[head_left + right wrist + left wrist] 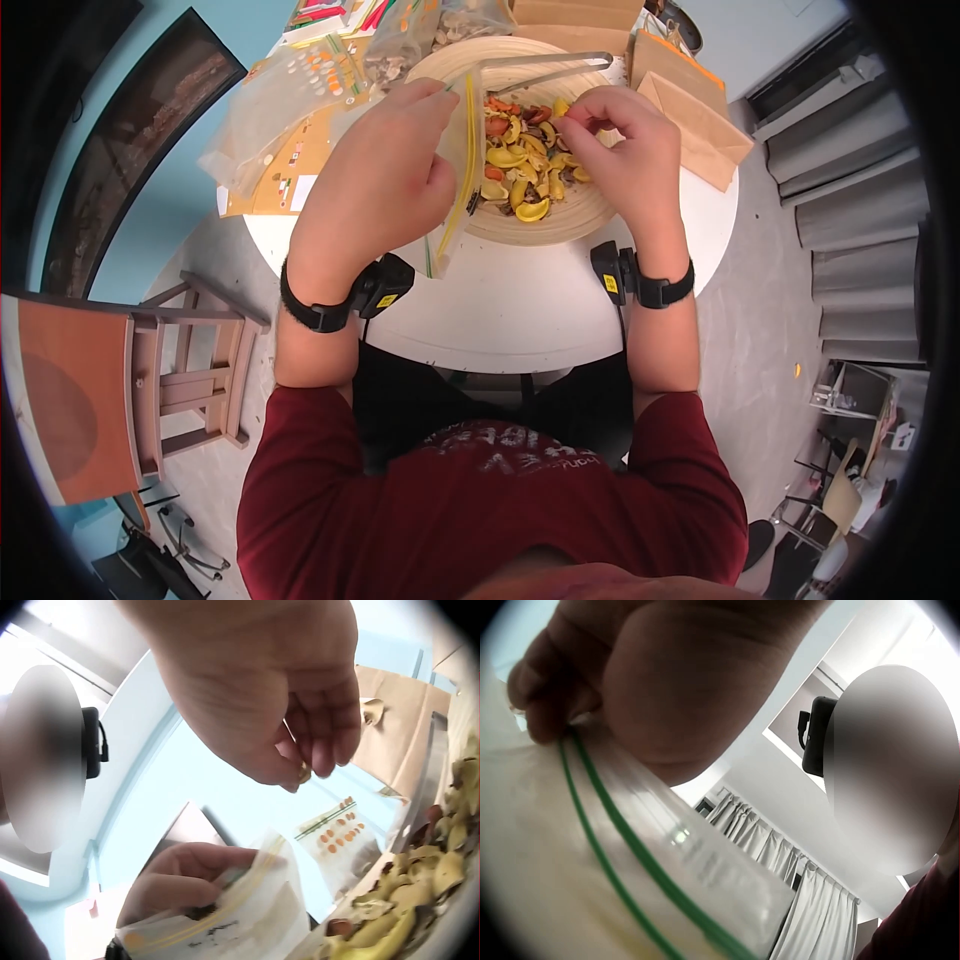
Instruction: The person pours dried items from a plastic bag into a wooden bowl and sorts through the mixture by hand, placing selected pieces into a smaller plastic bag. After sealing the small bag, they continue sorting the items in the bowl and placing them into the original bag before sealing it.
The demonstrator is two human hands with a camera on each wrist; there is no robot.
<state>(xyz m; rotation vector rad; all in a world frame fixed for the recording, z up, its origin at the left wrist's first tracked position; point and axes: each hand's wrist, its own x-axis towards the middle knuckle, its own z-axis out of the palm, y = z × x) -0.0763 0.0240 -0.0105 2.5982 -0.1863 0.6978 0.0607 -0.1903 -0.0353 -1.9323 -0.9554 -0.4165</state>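
Observation:
My left hand grips the top of a clear zip bag, which hangs beside the bowl's left side. Its green zip lines show close up in the left wrist view, under the curled fingers. Over the bowl's right part, my right hand pinches a small yellowish-brown piece between thumb and fingertips. The round pale wooden bowl holds a mix of yellow curved pieces, orange bits and dark brown ones. Metal tongs lie across its far rim.
Filled clear bags stand behind the bowl. A bag with orange dots lies at the back left. Brown paper bags stand at the back right of the white table. A wooden chair is at the left.

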